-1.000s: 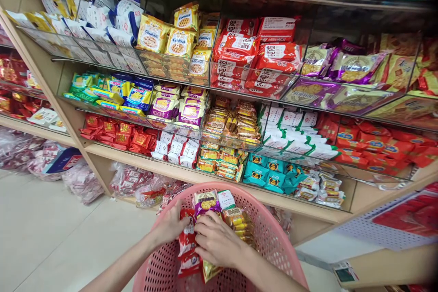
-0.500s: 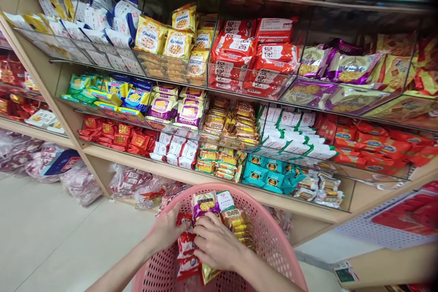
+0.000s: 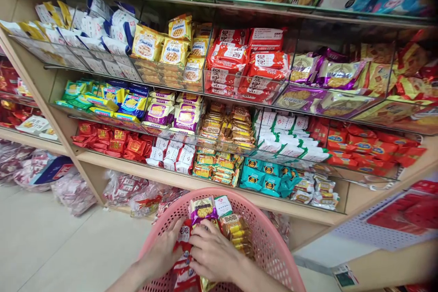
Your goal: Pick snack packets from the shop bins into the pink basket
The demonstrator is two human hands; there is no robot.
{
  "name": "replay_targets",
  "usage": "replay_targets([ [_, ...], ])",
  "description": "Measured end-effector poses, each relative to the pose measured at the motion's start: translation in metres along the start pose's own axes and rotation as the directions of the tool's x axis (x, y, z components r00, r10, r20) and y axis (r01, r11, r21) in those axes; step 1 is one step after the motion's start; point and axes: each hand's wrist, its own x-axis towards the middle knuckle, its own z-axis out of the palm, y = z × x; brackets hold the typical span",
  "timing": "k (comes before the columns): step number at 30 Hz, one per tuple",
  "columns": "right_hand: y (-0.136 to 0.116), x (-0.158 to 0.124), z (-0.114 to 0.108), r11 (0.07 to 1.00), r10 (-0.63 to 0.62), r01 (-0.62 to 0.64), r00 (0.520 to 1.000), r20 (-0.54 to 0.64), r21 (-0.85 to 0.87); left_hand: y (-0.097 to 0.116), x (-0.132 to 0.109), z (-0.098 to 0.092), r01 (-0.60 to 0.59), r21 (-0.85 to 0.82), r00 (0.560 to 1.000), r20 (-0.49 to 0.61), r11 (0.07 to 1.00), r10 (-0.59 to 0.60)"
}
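Both my hands are inside a pink perforated plastic basket (image 3: 273, 242). My left hand (image 3: 163, 251) lies along the left side of a row of red snack packets (image 3: 185, 271), its fingers and thumb bent against them. Beside it, my right hand (image 3: 214, 252) has curled fingers over the packets in the middle and covers part of them. Just beyond the fingers, a purple-and-cream biscuit packet (image 3: 203, 207) leans near the basket's far wall. Next to it are a white-and-green packet (image 3: 223, 206) and a row of brown-and-gold packets (image 3: 236, 232). A gold wrapper (image 3: 207, 284) shows below my right hand.
Glass-fronted shelves of packaged snacks rise behind the basket, with yellow cookie packets (image 3: 148, 46), red packets (image 3: 228, 57) and teal packets (image 3: 253, 177). Bagged goods (image 3: 128, 187) sit under the bottom shelf (image 3: 137, 175). Pale floor tiles (image 3: 65, 242) lie to the left.
The camera view has shifted slightly, so basket and hands sit a little lower. My left hand has slid nearer along the red packets, uncovering the top one. My right hand stays over the middle packets.
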Motion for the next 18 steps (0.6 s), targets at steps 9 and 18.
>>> replay_targets([
  [9, 0.027, 0.016, -0.081, 0.987, -0.001, -0.033, 0.978, -0.208, -0.158, -0.006, 0.013, -0.036, -0.134, 0.021, 0.963, -0.234, 0.991, 0.136],
  [18, 0.107, 0.028, -0.294, 0.837, -0.021, -0.329, 0.78, -0.626, -0.437, -0.063, 0.059, -0.021, 0.047, 0.132, 0.922, -0.388, 0.99, 0.008],
])
